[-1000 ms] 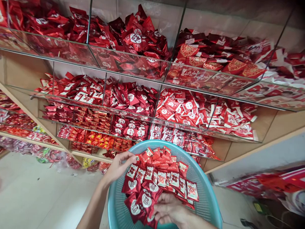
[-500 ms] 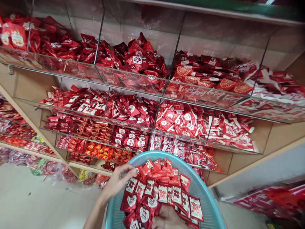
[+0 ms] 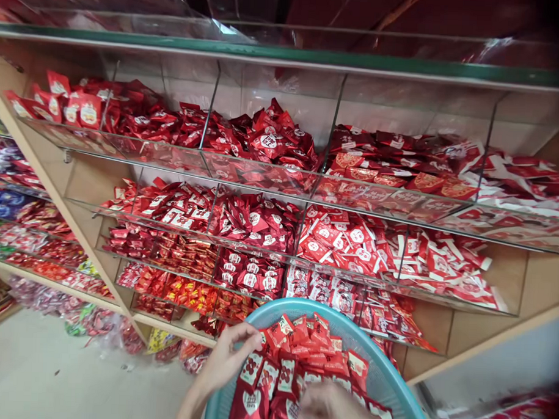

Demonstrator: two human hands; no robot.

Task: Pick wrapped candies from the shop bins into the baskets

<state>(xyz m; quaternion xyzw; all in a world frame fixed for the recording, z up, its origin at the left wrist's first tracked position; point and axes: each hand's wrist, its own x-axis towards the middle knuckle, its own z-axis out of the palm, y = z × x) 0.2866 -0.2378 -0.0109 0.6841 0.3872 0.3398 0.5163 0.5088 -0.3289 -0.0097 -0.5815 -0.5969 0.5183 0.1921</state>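
Observation:
A light-blue plastic basket (image 3: 417, 394) at the bottom centre holds many small red wrapped packets. My left hand (image 3: 231, 357) crosses the basket's left rim, its fingers curled and the tips pinched at a bright red packet (image 3: 262, 343) by the edge. Motion smears my right hand (image 3: 334, 407), which is low over the middle of the basket; its grip cannot be made out. Dark red packets with white heart-shaped labels (image 3: 250, 404) lie at the near left inside. Beyond them are packets with pale fronts (image 3: 269, 375), and brighter red ones (image 3: 309, 342) fill the far side.
A wooden rack (image 3: 545, 292) with clear-fronted, divided shelves stands ahead, filled with red packets (image 3: 268, 139) in sections. Another rack (image 3: 40, 235) adjoins at the left. Bagged goods (image 3: 92, 322) lie on the pale floor (image 3: 49, 372) below it.
The view has tilted up, so shelves and basket appear lower and further right. My right hand has shifted up over the pale-fronted packets. My left hand stays at the same edge packet.

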